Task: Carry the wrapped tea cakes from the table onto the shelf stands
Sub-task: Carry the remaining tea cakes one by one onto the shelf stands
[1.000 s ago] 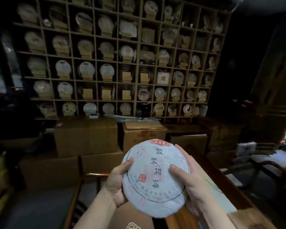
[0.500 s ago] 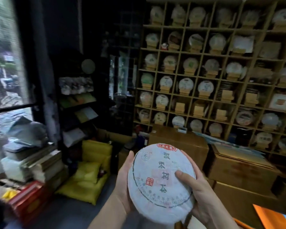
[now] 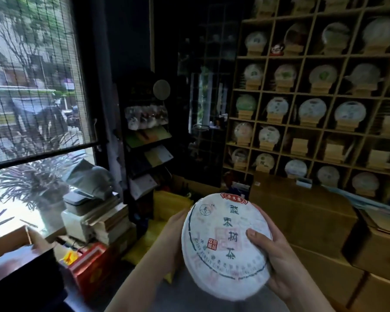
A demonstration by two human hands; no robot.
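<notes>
Tea cake carried in both hands, face up, with the shelf off to the right.

Held at the rim, probably so the paper wrap stays uncreased and the label readable; the right hand cups the right edge, thumb curled onto the face; the left hand is mostly hidden behind the left edge, fingers apparently wrapped round the back; bare wooden stands wait in the lower compartments, well apart from the cake; cardboard boxes sit below them.
</notes>
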